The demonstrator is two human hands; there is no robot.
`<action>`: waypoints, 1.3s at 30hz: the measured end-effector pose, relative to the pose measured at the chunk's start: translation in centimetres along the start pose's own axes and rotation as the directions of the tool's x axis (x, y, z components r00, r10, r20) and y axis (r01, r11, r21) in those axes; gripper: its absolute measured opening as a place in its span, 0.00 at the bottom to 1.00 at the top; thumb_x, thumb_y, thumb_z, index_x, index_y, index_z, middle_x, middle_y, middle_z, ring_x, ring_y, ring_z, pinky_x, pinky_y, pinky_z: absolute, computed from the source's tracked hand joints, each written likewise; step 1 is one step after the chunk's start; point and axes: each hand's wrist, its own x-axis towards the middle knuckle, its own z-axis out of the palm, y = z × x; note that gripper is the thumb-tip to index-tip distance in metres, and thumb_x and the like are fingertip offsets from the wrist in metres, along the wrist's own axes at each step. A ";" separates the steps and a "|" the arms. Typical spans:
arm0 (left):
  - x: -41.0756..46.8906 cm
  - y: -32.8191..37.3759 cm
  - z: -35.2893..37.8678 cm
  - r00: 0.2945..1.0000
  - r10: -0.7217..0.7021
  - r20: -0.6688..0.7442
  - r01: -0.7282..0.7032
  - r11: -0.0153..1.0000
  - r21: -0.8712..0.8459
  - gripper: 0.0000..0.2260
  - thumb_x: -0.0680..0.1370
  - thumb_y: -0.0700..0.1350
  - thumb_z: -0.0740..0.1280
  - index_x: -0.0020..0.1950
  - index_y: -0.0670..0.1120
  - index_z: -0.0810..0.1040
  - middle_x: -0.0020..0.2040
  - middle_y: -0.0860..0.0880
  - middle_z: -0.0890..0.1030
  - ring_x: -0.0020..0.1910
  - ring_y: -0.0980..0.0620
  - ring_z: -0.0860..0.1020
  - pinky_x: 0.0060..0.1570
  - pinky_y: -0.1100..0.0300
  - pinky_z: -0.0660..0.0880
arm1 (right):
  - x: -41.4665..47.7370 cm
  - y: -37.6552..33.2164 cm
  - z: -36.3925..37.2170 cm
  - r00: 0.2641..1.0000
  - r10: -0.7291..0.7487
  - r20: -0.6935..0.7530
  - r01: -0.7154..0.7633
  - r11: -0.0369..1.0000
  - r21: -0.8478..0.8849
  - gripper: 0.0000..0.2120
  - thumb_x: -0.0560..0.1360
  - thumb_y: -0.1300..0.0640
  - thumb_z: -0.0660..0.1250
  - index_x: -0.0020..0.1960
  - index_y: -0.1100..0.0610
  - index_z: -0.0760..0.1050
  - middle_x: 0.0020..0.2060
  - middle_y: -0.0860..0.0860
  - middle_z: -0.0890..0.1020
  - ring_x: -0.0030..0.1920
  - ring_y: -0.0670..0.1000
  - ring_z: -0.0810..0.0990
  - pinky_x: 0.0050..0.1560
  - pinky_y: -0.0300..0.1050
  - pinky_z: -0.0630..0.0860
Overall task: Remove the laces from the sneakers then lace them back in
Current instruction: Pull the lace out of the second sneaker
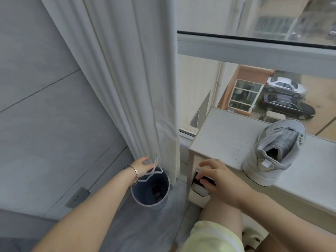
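The left hand (pixel 143 166) is stretched out away from the body with its fingers curled, pinching a white lace (pixel 154 171) that dangles in loose loops from the fingertips. A bracelet (pixel 133 174) sits on that wrist. Directly under this hand and the lace stands a round blue bin (pixel 145 204) on the floor, and just beyond the hand hangs a pale curtain (pixel 136 88), its folds almost touching the fingers.

The right hand (pixel 218 177) is at the near corner of the pale surface (pixel 227 139), its fingers bent down over a white and black item (pixel 200 186) that it grips against the surface's edge; whether this is the second sneaker cannot be told, as the hand covers most of it.

To the right of the right hand, and a little beyond it, a grey sneaker (pixel 276 151) stands on the surface with its heel toward the person and its toe toward the window (pixel 254 50). Its eyelets look bare and its tongue lies exposed.

Well to the left of the left hand, low on the wall, is a socket (pixel 78 197)
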 end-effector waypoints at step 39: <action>-9.1 22.6 18.0 0.637 0.767 0.068 -0.631 0.469 0.617 0.07 0.76 0.49 0.62 0.53 0.51 0.70 0.45 0.52 0.78 0.42 0.49 0.76 0.39 0.57 0.73 | -19.4 12.7 -13.0 0.561 0.675 -0.479 -0.743 0.666 0.067 0.17 0.71 0.54 0.66 0.59 0.49 0.70 0.45 0.45 0.77 0.53 0.50 0.75 0.43 0.40 0.67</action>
